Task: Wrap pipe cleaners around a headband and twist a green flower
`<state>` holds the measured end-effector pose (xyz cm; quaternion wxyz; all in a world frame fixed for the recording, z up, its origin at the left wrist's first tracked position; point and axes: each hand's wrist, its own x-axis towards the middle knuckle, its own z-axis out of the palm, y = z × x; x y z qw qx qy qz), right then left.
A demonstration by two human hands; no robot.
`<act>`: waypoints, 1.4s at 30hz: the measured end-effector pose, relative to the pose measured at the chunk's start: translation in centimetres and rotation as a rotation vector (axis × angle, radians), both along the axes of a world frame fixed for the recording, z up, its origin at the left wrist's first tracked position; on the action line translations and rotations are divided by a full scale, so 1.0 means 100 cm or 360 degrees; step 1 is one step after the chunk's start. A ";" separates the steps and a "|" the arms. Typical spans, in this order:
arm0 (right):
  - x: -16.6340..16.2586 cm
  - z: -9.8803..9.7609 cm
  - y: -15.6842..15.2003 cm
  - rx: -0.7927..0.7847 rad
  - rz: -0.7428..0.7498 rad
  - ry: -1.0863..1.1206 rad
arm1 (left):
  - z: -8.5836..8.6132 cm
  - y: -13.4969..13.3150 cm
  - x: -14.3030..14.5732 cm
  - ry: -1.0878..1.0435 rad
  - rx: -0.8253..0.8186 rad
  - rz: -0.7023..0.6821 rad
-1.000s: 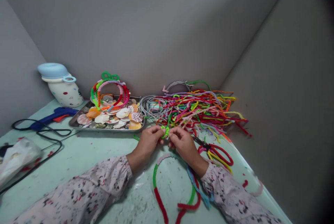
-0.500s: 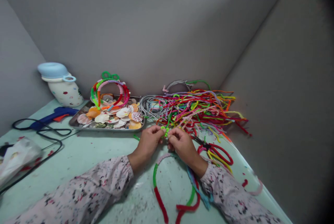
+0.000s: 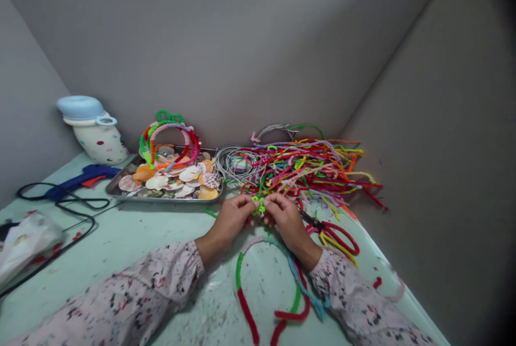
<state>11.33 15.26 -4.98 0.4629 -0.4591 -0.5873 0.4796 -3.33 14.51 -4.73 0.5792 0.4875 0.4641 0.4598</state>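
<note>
Between my two hands is a bright green pipe cleaner (image 3: pixel 258 206) bent into small loops. My left hand (image 3: pixel 233 218) pinches its left side between thumb and fingers, and my right hand (image 3: pixel 284 221) pinches the right side. Just below them on the table lies a headband (image 3: pixel 239 268) wrapped in pink, green, red and blue pipe cleaner, its ends toward me. A loose light-blue strand and a bent red pipe cleaner (image 3: pixel 291 316) lie by its right side, partly under my right wrist.
A metal tray (image 3: pixel 161 199) of seashells with wrapped headbands (image 3: pixel 193 144) stands at back left. Behind my hands are coiled grey wire (image 3: pixel 226 166) and a heap of coloured pipe cleaners (image 3: pixel 314 166). Red-handled scissors (image 3: pixel 342 236) lie right; a blue glue gun (image 3: pixel 76 182) and bottle (image 3: pixel 99 139) left.
My fingers have shifted on the green pipe cleaner, and its loops now show more spread out between my thumbs. The headband and the things around it stay in place.
</note>
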 end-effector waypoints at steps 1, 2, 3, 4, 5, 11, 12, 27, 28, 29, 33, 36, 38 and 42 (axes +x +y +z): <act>0.000 -0.001 0.000 -0.0002 -0.0006 -0.0007 | 0.000 0.000 0.000 -0.0008 0.0006 -0.0010; 0.000 -0.001 0.000 -0.0002 -0.0012 -0.0012 | 0.000 0.000 0.000 -0.0022 0.0016 -0.0017; 0.000 -0.002 0.000 -0.0002 -0.0014 -0.0014 | 0.000 0.000 0.000 -0.0036 0.0024 -0.0021; 0.000 -0.003 0.000 0.0000 -0.0015 -0.0013 | 0.000 0.000 0.001 -0.0045 0.0030 -0.0021; 0.000 -0.003 0.000 0.0003 -0.0015 -0.0009 | -0.001 0.000 0.001 -0.0047 0.0033 -0.0018; 0.000 -0.003 0.000 0.0030 -0.0025 -0.0054 | 0.002 0.000 0.001 -0.0002 0.0025 -0.0032; 0.000 -0.003 0.001 0.0035 -0.0026 -0.0062 | 0.002 0.000 0.001 0.0007 0.0023 -0.0044; -0.001 -0.003 0.002 0.0179 -0.0070 -0.0129 | -0.001 0.001 0.002 0.0083 0.0033 -0.0117; 0.000 -0.003 0.002 0.0146 -0.0081 -0.0103 | 0.000 0.001 0.002 0.0060 0.0017 -0.0111; 0.000 -0.003 0.003 0.0103 -0.0092 -0.0064 | 0.000 0.001 0.002 0.0036 0.0006 -0.0093; 0.000 -0.003 0.003 -0.0060 -0.0089 0.0085 | 0.002 0.001 0.001 -0.0002 0.0025 -0.0054; -0.001 -0.002 0.002 -0.0105 -0.0073 0.0136 | 0.002 0.000 0.000 -0.0014 -0.0011 -0.0039; -0.001 -0.003 0.002 -0.0109 -0.0070 0.0147 | 0.002 0.000 0.001 -0.0040 -0.0049 -0.0032; -0.001 -0.005 0.004 -0.0106 -0.0061 0.0150 | 0.002 0.000 0.002 -0.0082 -0.0089 -0.0008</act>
